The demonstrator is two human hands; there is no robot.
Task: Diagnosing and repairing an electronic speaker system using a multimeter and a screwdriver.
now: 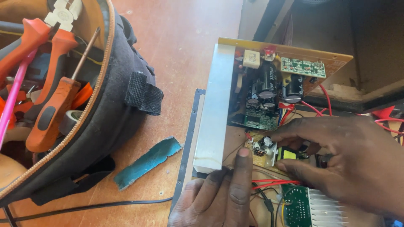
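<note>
A tan circuit board (332, 59) with black capacitors (267, 86) and a long aluminium heat sink (214, 109) lies on the brown floor. My left hand (216, 197) rests at the heat sink's near end, its index finger pointing up against a small yellow circuit module (259, 153). From the right, my right hand (349, 159) reaches in, with fingertips touching the same module and the yellow transformer (288, 154) beside it. Red wires (273, 183) run under my right hand. Neither hand grips anything.
An open black tool bag (105, 113) at the left holds orange-handled screwdrivers (48, 113) and pliers. A teal scrap (147, 162) lies between the bag and the board. A black cable (84, 207) crosses the floor. A green board with a finned heat sink (320, 208) sits at the bottom right.
</note>
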